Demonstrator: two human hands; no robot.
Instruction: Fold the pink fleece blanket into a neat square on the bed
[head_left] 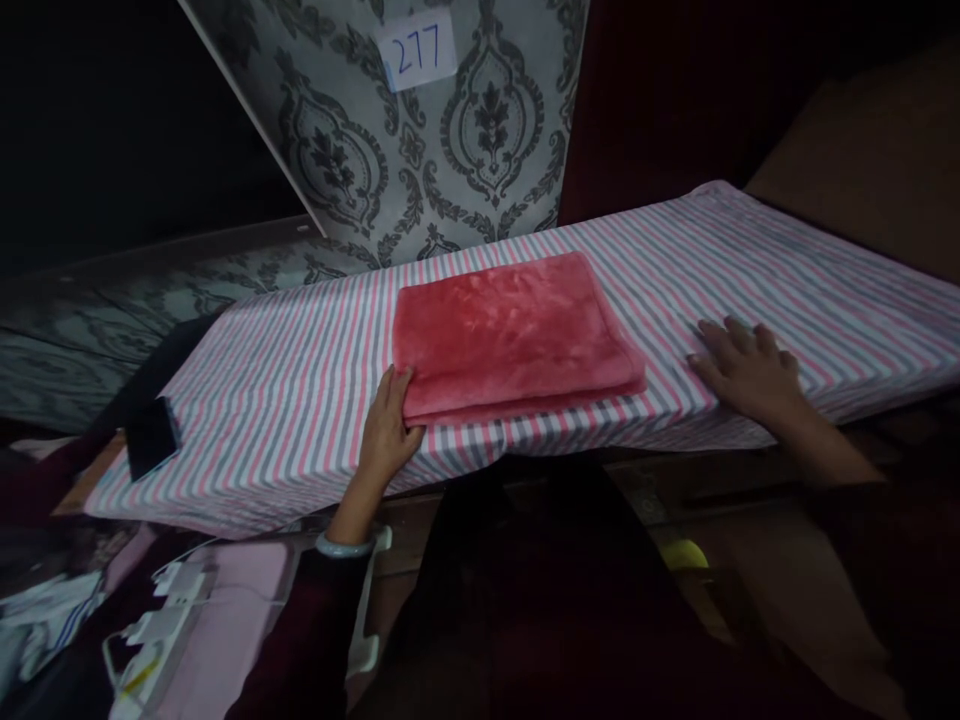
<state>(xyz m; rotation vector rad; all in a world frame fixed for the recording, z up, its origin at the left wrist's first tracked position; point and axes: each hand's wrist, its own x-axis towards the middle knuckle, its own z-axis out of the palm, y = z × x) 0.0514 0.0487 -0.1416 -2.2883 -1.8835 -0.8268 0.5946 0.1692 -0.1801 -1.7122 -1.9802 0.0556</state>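
Note:
A plush, red-pink folded cloth (510,330), like a small blanket or a towel, lies flat with its layers showing along the near edge. At its near left corner rests my left hand (386,435), with fingertips touching the left edge and the thumb apart at the front corner; no firm grip shows. My right hand (750,375) lies palm down, fingers spread, on the striped sheet (300,360) to the right of the folded cloth and apart from it. The sheet, in pink, grey and white, covers a long, narrow surface.
A phone (152,437) lies at the sheet's left end. Below left, a white power strip (169,630) with plugs and cables rests on a pink surface (240,620). Behind stand a patterned wall (412,145) with a paper marked 277 (418,48) and a dark screen (127,130).

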